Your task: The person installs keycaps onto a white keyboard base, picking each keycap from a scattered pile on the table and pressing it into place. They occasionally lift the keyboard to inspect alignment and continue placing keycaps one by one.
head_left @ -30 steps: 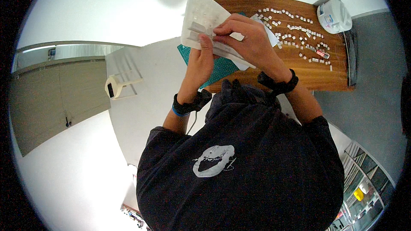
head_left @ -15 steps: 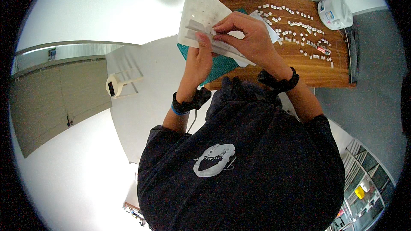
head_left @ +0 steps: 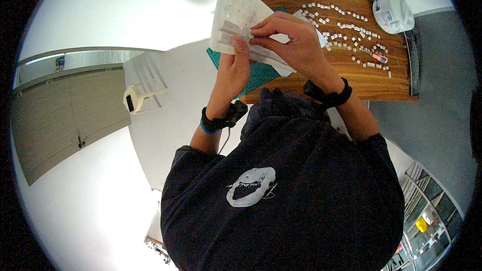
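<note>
From the head camera, my left hand point(head_left: 233, 73) gripped the white keyboard frame point(head_left: 240, 17) from below, thumb pressed on its face, holding it tilted above the near edge of the wooden desk point(head_left: 361, 78). My right hand point(head_left: 293, 40) had its fingers point(head_left: 263, 26) pinched on a small white keycap point(head_left: 244, 32) against the frame. Loose white keycaps point(head_left: 346, 25) lay scattered across the desk, a green cutting mat point(head_left: 258, 73) under the frame.

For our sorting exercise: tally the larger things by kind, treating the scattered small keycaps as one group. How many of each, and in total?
White keyboard plate, held by left hand and right hand: 1
Green cutting mat: 1
White round device: 1
Keycap scatter: 1
Total: 4
</note>
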{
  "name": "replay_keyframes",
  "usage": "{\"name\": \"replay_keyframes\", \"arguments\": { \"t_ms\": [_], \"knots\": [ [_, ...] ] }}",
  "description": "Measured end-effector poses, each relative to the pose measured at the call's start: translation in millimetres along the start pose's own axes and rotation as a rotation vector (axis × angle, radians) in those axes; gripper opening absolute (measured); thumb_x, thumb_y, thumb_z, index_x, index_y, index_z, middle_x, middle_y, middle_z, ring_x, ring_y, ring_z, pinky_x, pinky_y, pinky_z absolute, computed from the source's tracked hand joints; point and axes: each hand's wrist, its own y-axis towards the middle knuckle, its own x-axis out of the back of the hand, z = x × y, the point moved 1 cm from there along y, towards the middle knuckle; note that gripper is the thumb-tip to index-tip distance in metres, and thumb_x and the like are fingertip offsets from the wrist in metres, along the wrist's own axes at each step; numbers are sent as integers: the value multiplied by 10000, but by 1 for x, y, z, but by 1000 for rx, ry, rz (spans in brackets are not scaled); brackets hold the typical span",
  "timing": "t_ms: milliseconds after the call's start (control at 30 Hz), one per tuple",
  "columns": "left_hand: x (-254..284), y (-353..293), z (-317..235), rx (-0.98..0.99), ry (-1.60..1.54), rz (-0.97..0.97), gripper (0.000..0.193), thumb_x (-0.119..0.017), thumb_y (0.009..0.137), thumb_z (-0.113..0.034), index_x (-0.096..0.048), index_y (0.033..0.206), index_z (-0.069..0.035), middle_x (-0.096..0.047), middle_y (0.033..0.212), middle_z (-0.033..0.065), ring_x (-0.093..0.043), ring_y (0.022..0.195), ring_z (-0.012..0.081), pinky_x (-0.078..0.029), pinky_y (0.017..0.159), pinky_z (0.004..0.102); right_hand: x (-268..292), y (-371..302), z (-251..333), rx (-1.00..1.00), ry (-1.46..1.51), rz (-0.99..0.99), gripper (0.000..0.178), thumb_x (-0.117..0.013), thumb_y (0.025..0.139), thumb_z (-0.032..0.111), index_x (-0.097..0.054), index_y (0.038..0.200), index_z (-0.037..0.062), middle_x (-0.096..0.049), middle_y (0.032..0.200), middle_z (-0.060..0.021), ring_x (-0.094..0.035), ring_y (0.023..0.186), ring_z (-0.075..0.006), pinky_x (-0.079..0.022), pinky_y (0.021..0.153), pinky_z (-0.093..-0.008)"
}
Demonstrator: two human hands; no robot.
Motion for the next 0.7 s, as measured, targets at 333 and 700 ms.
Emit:
{"name": "replay_keyframes", "arguments": {
  "t_ms": [333,700],
  "knots": [
    [0,-1,2,-88,101,-20,596,-338,1072,-494,-512,1280,37,-616,1096,130,-583,987,185,-492,820,331,0,-2,4,-28,12,0,228,-791,785,72,-711,996,49,-706,954,-99,-714,847,-224,-581,775,-324],
    [-1,-5,-1,-53,-18,-33,936,-154,935,-754,-450,1409,-3,-596,1306,180,-642,1142,289,-593,862,388,-6,0,25,-62,6,18,287,-761,768,79,-673,1037,28,-683,925,-108,-702,838,-232,-573,769,-333]
  ]
}}
